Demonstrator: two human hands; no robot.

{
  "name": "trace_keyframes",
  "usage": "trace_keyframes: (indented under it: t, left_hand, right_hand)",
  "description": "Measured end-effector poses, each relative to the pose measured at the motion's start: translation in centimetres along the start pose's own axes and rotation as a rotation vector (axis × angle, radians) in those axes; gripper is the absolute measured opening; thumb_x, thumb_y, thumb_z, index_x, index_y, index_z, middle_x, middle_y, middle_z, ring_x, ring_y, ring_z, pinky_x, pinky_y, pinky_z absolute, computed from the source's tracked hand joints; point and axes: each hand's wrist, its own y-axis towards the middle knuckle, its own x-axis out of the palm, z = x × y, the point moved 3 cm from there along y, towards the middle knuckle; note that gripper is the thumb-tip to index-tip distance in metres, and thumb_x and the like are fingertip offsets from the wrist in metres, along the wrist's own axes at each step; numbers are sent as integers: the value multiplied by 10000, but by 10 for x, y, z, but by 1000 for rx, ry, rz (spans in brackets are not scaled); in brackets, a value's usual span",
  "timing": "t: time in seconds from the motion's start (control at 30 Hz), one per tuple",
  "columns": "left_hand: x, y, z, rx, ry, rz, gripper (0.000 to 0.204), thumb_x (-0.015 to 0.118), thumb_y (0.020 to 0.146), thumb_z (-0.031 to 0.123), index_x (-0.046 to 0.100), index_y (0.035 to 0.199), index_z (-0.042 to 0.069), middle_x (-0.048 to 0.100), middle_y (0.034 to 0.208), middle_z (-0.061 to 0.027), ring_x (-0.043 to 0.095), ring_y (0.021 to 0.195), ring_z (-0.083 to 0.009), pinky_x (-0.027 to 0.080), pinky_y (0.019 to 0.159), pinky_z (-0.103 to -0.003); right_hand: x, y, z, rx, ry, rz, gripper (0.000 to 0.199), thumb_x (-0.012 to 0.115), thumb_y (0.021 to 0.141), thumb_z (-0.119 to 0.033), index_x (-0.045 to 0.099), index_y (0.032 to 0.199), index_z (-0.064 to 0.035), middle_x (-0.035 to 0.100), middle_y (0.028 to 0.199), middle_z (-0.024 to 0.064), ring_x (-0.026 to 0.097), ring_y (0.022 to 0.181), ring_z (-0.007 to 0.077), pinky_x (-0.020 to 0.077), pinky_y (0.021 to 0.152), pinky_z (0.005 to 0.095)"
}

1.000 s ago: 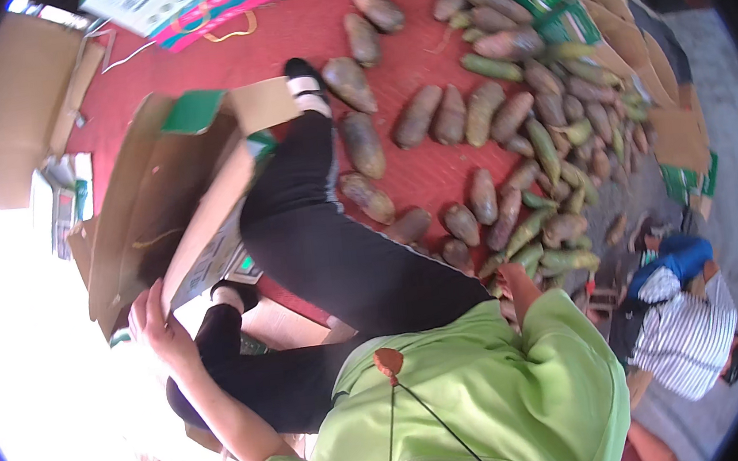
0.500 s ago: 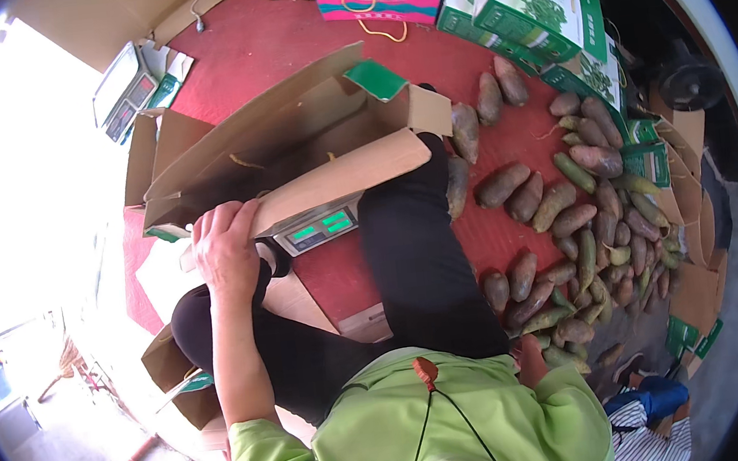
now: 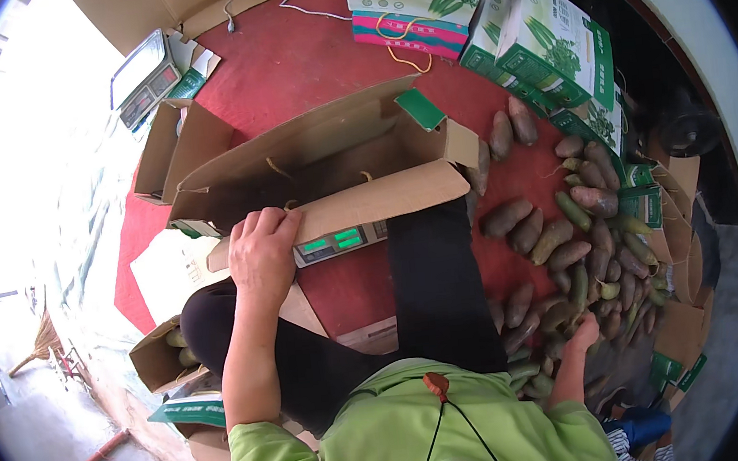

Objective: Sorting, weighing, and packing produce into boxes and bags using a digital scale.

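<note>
An open cardboard box point(image 3: 249, 184) lies lengthwise in front of me on a digital scale point(image 3: 335, 244), whose lit green display shows below the box's near flap point(image 3: 375, 196). My left hand point(image 3: 260, 248) is closed over that flap at its left end, thumb toward the inside. Deep in the box it is dark, and I see only rope handle pieces there. My right hand point(image 3: 585, 332) is at the lower edge of a pile of brownish-purple and green radishes point(image 3: 603, 257). Its fingers are curled at the end of a brownish radish point(image 3: 556, 313).
Printed cartons point(image 3: 551, 44) are stacked at the far right, beside a pink carton point(image 3: 408, 36). A second scale point(image 3: 146, 79) stands far left. Near it is a small open box point(image 3: 179, 146). Another box point(image 3: 161, 357) sits by my left knee. Red matting point(image 3: 282, 61) covers the floor.
My right hand has come out from beside my body into the radish pile. The left hand keeps its hold on the flap. The whole view has shifted a little.
</note>
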Motion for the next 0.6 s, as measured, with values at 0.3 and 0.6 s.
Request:
trace_keyframes:
  t: [0.3,0.6]
  left_hand:
    - [1,1,-4,-5,-9,-39,309,583,698,45,669,976,150,548,816,-12,557,840,-215,454,724,-351]
    - [3,-1,-9,1,19,-16,231,559,729,107,658,934,144,546,835,2,553,838,-190,451,720,-327]
  right_hand:
    - [34,-80,-197,-551,452,-455,209,461,761,-91,553,922,4,481,854,-2,388,702,81,324,699,213]
    - [90,-262,-440,-1185,470,-1112,222,466,793,-162,516,757,51,506,1075,141,459,913,174,347,838,286]
